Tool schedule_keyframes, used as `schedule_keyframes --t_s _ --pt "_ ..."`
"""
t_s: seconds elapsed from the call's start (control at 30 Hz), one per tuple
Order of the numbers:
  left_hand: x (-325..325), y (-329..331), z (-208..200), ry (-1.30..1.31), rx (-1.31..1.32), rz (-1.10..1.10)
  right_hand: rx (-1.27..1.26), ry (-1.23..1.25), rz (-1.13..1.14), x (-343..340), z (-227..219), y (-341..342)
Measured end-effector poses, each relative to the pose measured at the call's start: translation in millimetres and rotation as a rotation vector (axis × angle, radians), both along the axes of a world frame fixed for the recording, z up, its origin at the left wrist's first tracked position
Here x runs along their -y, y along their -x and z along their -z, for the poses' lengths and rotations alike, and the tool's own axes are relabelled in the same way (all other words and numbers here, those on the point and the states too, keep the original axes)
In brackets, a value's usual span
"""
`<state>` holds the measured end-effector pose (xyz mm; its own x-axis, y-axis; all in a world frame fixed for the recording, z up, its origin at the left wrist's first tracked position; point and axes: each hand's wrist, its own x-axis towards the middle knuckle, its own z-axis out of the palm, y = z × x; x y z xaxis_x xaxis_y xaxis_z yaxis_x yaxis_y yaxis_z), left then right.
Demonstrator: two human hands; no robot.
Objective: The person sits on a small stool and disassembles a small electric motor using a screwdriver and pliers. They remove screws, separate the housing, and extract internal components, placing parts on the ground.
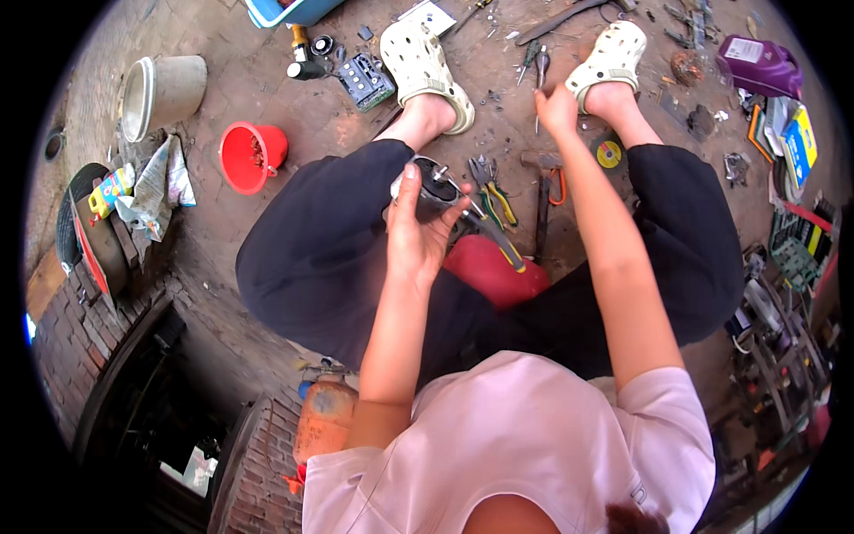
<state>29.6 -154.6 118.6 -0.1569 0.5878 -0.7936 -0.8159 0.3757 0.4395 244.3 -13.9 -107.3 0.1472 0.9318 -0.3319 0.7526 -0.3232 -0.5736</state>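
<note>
My left hand [418, 227] is closed around a small silver-and-black motor-like part [436, 189] with a metal shaft sticking out, held over my left thigh. Further forward, my right hand [558, 111] reaches down to the floor by my right shoe. Its fingers are bent at a dark-handled screwdriver [542, 64], whose tip points back toward me. Between my legs lie pliers [492, 189] with yellow-and-dark grips and a hammer [542, 200]. A tool with a yellow-and-grey handle [503, 246] rests over a rounded red object [498, 274].
A red bucket [253, 157] holding small pieces and a grey bucket [165, 93] stand at the left. Ahead are a grey electrical housing [366, 81] and a blue basin [289, 11]. A cutting disc [608, 153] lies near my right ankle; a purple jug [761, 67] stands far right.
</note>
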Motion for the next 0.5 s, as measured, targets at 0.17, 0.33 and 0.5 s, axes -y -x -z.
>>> schedule_keyframes --t_s 0.17,0.33,0.5 --pt "-10 -15 25 0.052 0.061 0.008 0.328 0.033 -0.14 -71 31 11" --pt "-16 -20 38 0.013 0.12 0.033 0.441 0.149 -0.183 -96 55 0" --pt "-18 -25 64 0.028 0.105 0.02 0.436 0.08 -0.243 -96 34 1"
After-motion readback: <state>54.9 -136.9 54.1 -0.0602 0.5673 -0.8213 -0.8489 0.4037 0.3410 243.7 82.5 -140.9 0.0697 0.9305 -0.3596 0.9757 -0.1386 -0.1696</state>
